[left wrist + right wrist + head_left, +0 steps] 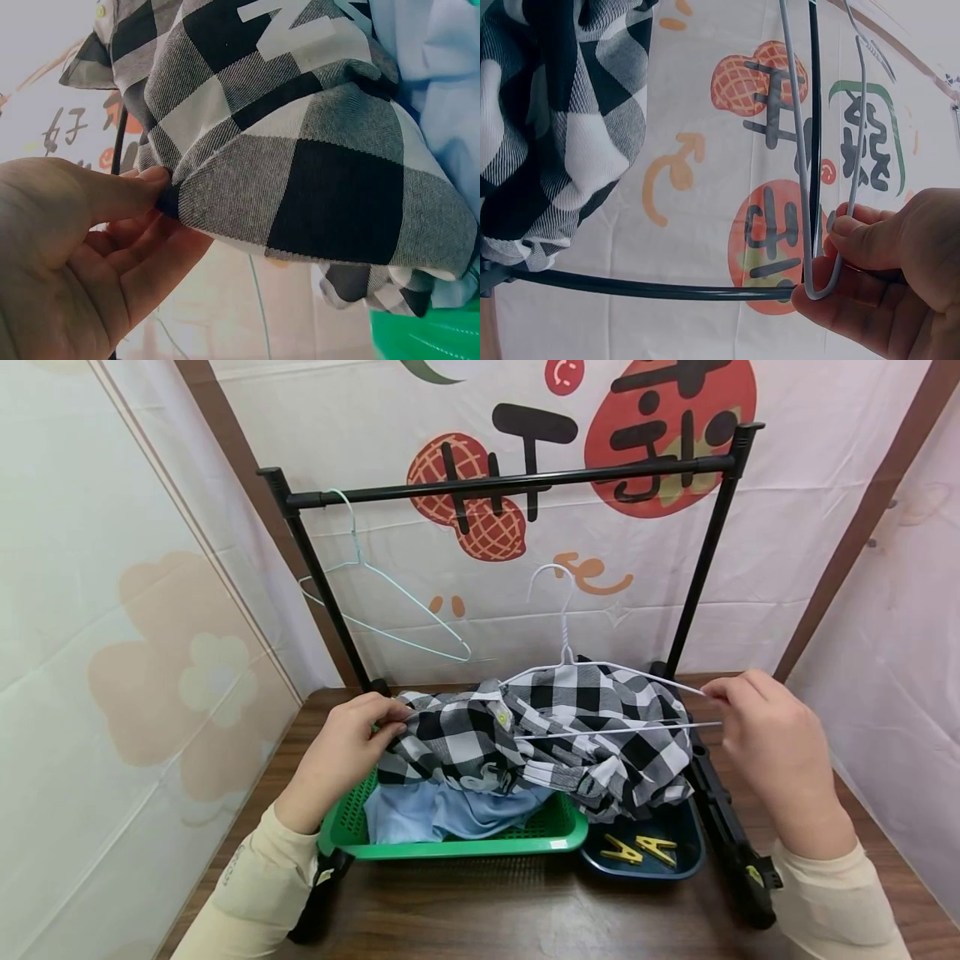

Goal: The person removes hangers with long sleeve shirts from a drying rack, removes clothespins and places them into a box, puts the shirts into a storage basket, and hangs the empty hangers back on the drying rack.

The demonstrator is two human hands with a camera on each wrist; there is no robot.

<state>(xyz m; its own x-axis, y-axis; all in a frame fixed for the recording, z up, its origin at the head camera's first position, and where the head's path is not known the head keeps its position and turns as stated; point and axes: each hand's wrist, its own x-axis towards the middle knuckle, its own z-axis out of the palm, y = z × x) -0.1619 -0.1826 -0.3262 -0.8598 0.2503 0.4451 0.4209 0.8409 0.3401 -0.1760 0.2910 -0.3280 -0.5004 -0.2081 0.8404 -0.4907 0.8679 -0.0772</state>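
A black-and-white checked shirt hangs bunched above the baskets, white lettering on its front. Its edge is pinched between thumb and fingers of my left hand, and the left wrist view shows that pinch on the shirt cloth. My right hand grips one end of a white wire hanger, whose hook points up. The hanger's other end is hidden in the shirt near the collar. In the right wrist view, the bent hanger corner lies at the fingers of my right hand.
A black garment rack spans the table, with a light-blue hanger on its bar at left. Beneath the shirt, a green basket holds light-blue cloth. Beside it, a dark blue basket contains yellow clothespins.
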